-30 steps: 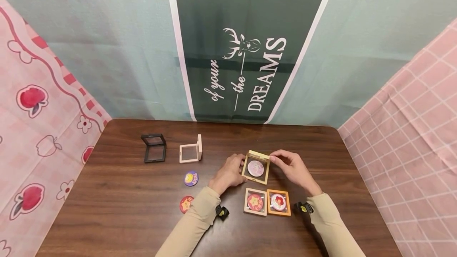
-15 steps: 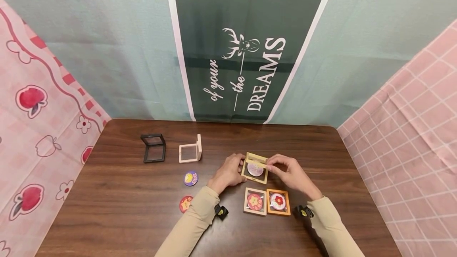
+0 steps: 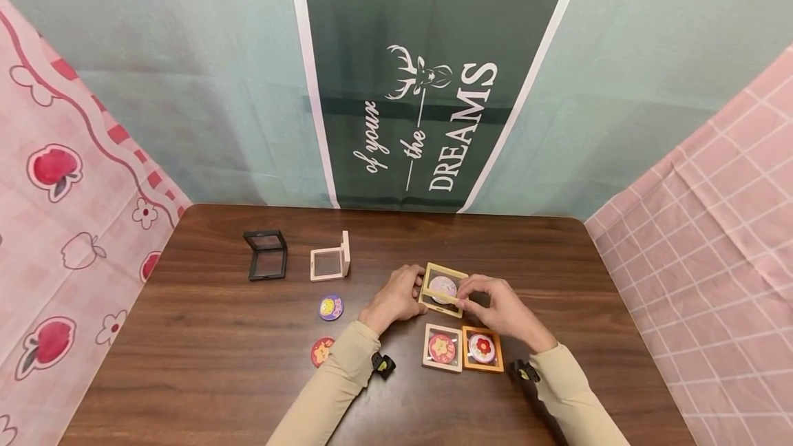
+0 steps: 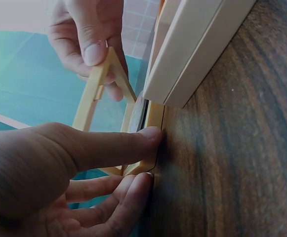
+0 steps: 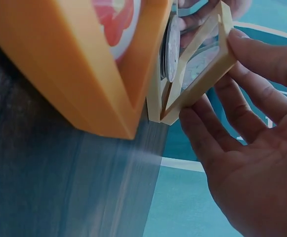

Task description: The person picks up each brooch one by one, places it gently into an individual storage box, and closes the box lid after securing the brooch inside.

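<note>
A yellow square display case (image 3: 446,268) lies on the table with its hinged lid (image 5: 206,83) partly lowered over the base. Inside it sits a round pinkish badge (image 3: 442,287). My left hand (image 3: 396,293) holds the base at its left side, thumb and fingers around a corner in the left wrist view. With thumb and fingertips my right hand (image 3: 500,307) pinches the lid's free edge at the right. Just in front are a pale case (image 3: 442,367) with a red star badge and an orange case (image 3: 484,367) with a red flower badge, both closed.
On the wooden table (image 3: 204,336), a black case (image 3: 268,277) and a pale pink case (image 3: 345,255) stand open at the back left. A purple badge (image 3: 331,308) and a red badge (image 3: 321,351) lie left of my left forearm, the red one partly covered by the sleeve.
My right hand has swung the yellow case's lid forward and down, from nearly upright to low over the badge. The left hand has stayed on the base.
</note>
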Motion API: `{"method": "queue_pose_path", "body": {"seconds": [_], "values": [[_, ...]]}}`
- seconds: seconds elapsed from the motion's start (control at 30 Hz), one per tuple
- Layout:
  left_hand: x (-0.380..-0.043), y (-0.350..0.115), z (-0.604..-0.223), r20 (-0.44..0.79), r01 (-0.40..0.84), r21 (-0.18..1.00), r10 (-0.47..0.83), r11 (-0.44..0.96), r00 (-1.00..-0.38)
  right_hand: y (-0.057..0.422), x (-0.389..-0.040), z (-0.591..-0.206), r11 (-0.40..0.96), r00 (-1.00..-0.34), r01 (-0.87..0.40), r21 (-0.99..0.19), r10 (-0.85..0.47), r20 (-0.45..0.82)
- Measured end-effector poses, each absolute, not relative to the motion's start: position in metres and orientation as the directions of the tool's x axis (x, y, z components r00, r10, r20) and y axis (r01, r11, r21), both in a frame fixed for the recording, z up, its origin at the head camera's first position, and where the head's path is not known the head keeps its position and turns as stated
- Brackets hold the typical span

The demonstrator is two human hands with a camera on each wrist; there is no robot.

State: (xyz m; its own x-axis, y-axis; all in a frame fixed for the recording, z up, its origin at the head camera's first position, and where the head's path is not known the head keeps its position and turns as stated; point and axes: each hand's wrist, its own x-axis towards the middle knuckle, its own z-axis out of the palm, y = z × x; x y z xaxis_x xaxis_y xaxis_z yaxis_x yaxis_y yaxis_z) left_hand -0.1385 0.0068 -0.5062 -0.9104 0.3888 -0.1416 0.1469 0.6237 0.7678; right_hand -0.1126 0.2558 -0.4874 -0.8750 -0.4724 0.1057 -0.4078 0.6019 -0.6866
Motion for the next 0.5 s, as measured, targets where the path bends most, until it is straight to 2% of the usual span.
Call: {"method": "queue_pose_path", "body": {"seconds": [0.33, 0.5], "values": [[-0.1395, 0.0068, -0.5066, -0.162, 0.131, 0.766, 0.386, 0.629, -0.908, 0.2481, -0.1081, -0.4873, 0.653, -0.868, -0.425, -0.627, -0.490, 0.079], [-0.1395, 0.0075, -0.5068, -0.167, 0.132, 0.753, 0.381, 0.644, -0.909, 0.2458, -0.1071, -0.4900, 0.649, -0.861, -0.451, -0.613, -0.498, 0.106]]}}
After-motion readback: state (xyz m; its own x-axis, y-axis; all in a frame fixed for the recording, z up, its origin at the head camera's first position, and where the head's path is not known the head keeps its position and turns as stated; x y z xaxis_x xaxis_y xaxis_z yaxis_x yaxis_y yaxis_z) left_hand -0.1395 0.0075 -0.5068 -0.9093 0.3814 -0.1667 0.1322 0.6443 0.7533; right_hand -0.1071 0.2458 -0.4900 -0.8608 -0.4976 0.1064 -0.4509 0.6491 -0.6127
